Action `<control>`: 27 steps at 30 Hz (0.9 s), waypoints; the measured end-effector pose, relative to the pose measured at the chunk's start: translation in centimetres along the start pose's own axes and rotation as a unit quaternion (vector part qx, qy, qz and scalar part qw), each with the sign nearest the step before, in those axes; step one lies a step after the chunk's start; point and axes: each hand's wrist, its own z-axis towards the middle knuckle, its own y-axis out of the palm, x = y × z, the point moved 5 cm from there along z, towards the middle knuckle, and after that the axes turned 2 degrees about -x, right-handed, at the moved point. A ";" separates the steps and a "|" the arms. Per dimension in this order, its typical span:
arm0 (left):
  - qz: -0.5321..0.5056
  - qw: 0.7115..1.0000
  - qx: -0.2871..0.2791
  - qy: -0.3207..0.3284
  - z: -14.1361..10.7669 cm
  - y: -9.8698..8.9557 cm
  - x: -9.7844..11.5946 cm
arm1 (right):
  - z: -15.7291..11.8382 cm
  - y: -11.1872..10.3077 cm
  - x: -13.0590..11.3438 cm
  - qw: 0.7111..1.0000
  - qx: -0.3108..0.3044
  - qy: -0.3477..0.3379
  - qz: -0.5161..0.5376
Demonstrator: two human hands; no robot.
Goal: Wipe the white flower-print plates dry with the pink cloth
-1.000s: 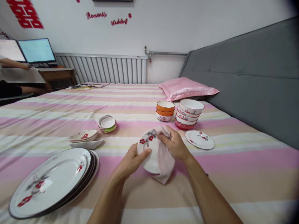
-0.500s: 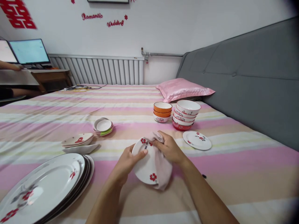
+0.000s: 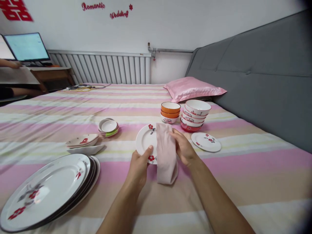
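A small white plate (image 3: 145, 140) with red flowers is held up over the bed, its right part covered by a pale pink cloth (image 3: 166, 156). My left hand (image 3: 140, 164) grips the plate's lower left rim, thumb on its face. At the right side, my right hand (image 3: 184, 146) is closed on the cloth where it wraps the plate's edge; some of its fingers are hidden behind. Another flowered plate (image 3: 206, 142) lies flat to the right. Beyond the hands stand a stack of orange and white bowls (image 3: 170, 112) and a taller stack of white and red bowls (image 3: 195, 115).
Large oval plates (image 3: 48, 191) are piled at the lower left. Behind them sit boat-shaped dishes (image 3: 83, 143) and small nested bowls (image 3: 109, 126). A pink pillow (image 3: 193, 88) lies against the grey headboard (image 3: 255, 71). Cables (image 3: 87, 87) rest on the far edge; a person's arm (image 3: 9, 63) shows at a desk.
Both hands have raised the plate slightly and levelled it. The cloth, bunched at the plate's top before, now drapes down over its right side. The view has tilted a little downward.
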 end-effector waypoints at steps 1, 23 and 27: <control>-0.010 1.000 0.009 0.003 0.0 -0.1 0.0 | 0.0 0.2 0.2 1.000 -0.004 -0.002 -0.004; 0.243 0.937 -0.248 -0.047 -0.7 -0.3 0.7 | -0.9 -0.4 -2.1 0.927 -0.113 -0.099 -0.344; 0.279 0.915 -0.273 -0.099 -0.7 -1.2 0.6 | -1.4 0.6 -1.9 0.901 -0.180 -0.077 -0.388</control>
